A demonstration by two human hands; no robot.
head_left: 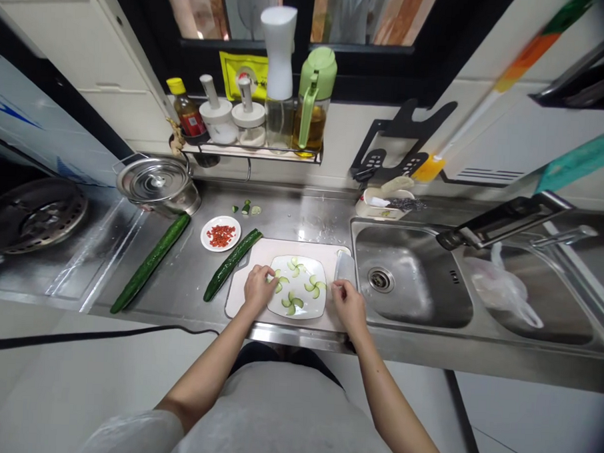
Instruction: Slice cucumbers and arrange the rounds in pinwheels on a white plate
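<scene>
On a white square plate (308, 309), thin green cucumber slices (292, 303) lie in several pinwheel clusters. My left hand (259, 288) is at the plate's left edge, its fingers bent in a pinch on a cucumber slice (278, 279) of the left cluster. My right hand (348, 305) hovers by the plate's right edge with curled fingers; whatever is in them, if anything, is too small to make out. Just beyond it a knife (345, 264) with a broad pale blade lies on the pink cutting board (251, 251), which also bears the plate.
A cut cucumber (233, 263) touches the board's left side; a whole cucumber (151, 263) lies farther left. Behind are a small plate (205, 235) of chopped red pieces, cucumber scraps (246, 208) and a lidded pot (158, 187). A sink (414, 278) is at right.
</scene>
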